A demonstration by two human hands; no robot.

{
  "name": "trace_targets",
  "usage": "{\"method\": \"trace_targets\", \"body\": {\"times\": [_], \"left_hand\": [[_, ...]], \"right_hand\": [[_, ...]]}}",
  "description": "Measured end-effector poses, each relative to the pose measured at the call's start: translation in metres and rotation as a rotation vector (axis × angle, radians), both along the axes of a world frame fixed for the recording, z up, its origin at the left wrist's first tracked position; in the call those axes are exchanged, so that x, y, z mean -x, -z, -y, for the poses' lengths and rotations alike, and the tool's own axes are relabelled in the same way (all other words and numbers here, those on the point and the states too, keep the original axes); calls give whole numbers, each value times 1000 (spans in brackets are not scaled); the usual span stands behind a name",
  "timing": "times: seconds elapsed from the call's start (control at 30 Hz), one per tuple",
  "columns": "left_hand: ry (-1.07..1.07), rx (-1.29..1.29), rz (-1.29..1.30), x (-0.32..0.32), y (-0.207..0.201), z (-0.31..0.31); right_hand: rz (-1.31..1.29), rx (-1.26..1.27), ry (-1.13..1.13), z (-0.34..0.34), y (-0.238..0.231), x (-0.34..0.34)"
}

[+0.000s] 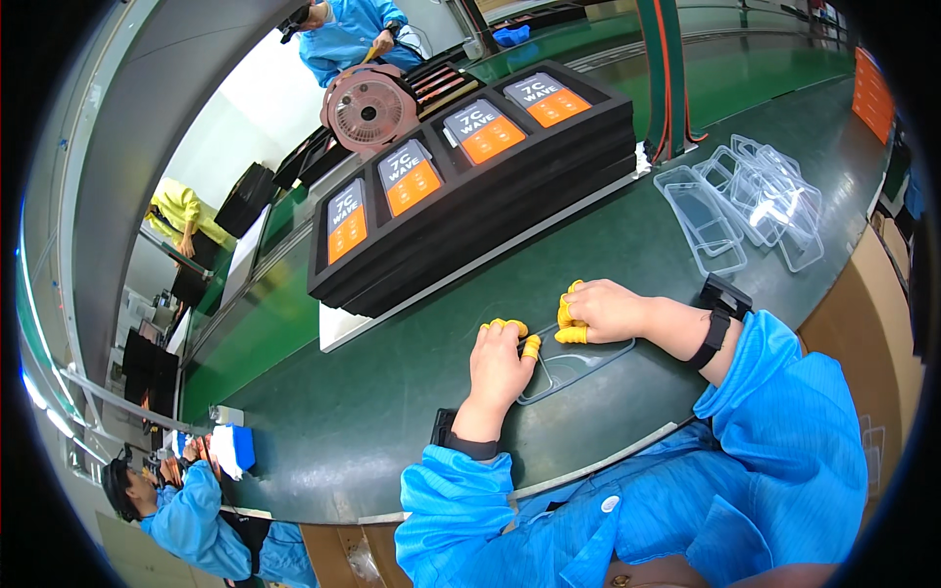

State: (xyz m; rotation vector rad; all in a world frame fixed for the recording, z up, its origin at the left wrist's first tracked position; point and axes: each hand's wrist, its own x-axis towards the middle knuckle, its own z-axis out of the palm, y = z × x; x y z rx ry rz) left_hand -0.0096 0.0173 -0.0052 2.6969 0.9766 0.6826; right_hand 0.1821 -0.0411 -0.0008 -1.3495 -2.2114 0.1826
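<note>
A clear plastic tray (567, 370) lies low over the green tabletop in front of me. At its left end is my left hand (500, 361), its fingers bent and the thumb pressed close to the tray's far corner. My right hand (610, 312) is curled at the far edge further right, thumb and fingers closed together over the rim. Yellow finger cots cover the fingertips of both hands. The fingers hide the tray's far edge, so the exact grip shows only in part. Between the hands the tray's moulded inner outline can be seen.
Beyond my hands, stacked black foam trays (470, 220) hold several grey-and-orange packages (487, 130) on a white board. A pile of clear plastic trays (708, 230) lies right, near a green post (663, 88) with red cables. A pink fan (369, 110) stands behind; co-workers sit or stand beyond.
</note>
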Motion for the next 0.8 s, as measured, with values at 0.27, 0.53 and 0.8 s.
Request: {"method": "trace_targets", "body": {"times": [0.27, 0.53, 0.8], "left_hand": [[-2, -2, 13, 0, 0, 1], [0, -3, 6, 1, -1, 1], [1, 2, 2, 2, 1, 0]], "right_hand": [[37, 47, 6, 0, 2, 0], [40, 66, 11, -1, 2, 0], [38, 61, 10, 0, 0, 0]]}}
